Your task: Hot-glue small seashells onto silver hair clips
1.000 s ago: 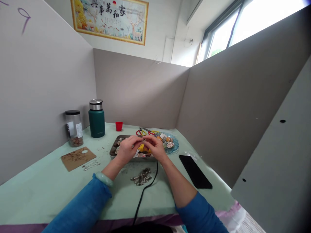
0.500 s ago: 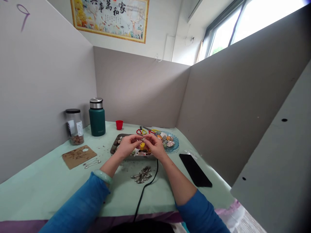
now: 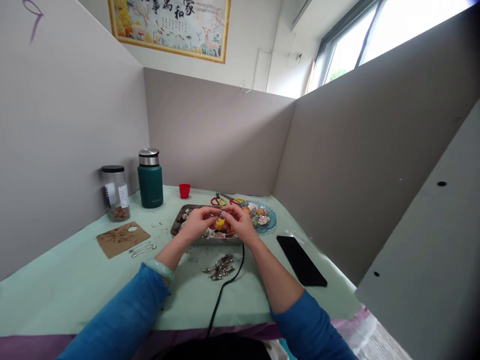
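Above a metal tray [image 3: 204, 241], my left hand [image 3: 198, 223] and my right hand [image 3: 240, 223] meet with fingertips close together. Both are closed in a pinch around something small between them, too small and covered to name. Small colourful pieces [image 3: 220, 225], some yellow, pink and white, lie in the tray under my hands, which hide part of them. In front of the tray, a pile of small silvery metal pieces [image 3: 221, 267] lies on the cloth. A blue glass plate [image 3: 270, 225] with more decorative pieces [image 3: 260, 216] stands just right of my right hand.
Scissors and pliers with red and yellow handles [image 3: 227, 201] lie behind the tray, near a red cup [image 3: 184, 191]. A green bottle [image 3: 150, 182], a jar [image 3: 116, 195], brown card [image 3: 122, 239] and large pins [image 3: 142, 249] are leftward. A black phone-like slab [image 3: 302, 261] and black cord [image 3: 221, 295] are nearer.
The whole view has shifted slightly. My hands stay together over the tray, with only small finger movement around the tiny thing.
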`<control>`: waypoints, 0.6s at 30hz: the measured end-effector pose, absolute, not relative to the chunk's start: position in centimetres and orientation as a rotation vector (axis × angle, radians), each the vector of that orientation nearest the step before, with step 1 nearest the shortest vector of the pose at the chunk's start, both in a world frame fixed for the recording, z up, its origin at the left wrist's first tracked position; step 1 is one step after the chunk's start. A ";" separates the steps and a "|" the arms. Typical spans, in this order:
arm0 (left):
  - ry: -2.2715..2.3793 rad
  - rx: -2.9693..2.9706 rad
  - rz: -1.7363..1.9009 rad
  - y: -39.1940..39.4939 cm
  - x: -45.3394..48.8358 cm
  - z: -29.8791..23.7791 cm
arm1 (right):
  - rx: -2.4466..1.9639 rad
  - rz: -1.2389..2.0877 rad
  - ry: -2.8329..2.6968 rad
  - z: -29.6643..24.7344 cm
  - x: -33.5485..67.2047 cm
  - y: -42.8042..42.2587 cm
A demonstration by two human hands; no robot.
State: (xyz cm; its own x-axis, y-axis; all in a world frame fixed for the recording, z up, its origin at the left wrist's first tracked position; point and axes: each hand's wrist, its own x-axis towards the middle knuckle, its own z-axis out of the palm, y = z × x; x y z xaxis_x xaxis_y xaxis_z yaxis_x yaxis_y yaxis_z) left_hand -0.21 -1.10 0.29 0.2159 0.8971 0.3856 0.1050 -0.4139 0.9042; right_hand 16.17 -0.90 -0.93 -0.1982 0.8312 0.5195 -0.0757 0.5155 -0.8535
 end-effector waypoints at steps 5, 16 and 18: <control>0.960 1.676 1.322 -0.8 -0.2 0.0 | -0.662 0.951 -1.534 -1.1 16.1 -0.7; 1.039 1.696 1.281 -0.3 -2.7 1.6 | -0.662 0.997 -1.504 -0.9 16.2 -0.7; 1.325 1.717 1.377 0.5 -4.6 2.4 | -0.664 1.006 -1.497 -0.8 16.2 -0.8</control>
